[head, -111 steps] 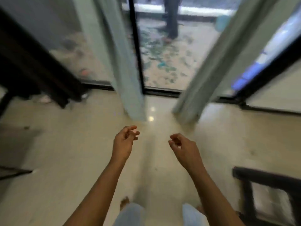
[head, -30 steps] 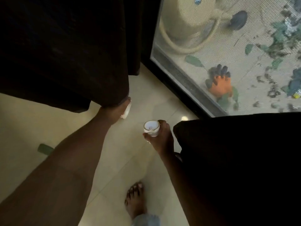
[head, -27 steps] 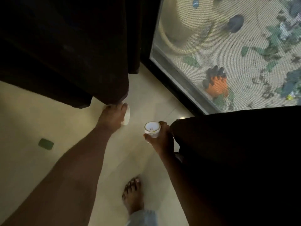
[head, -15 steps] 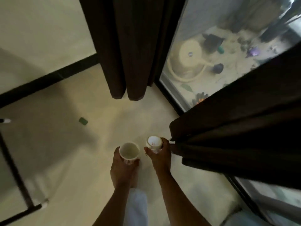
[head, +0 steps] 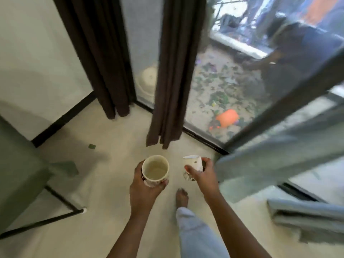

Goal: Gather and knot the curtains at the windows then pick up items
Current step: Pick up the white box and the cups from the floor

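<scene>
Wider apart than before: left hand [head: 143, 190] grips mug [head: 155, 170], right hand [head: 203, 176] holds blurred small cup [head: 193, 162]; likely ceramic, fragile, so grasp walls.

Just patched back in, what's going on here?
A person stands by the window with a cup in each hand: the left hand grips a cream mug, upright and seemingly empty; the right hand holds a small white cup, tilted. The dark curtains hang straight, no knot in view. A green scrap lies on the floor.
</scene>
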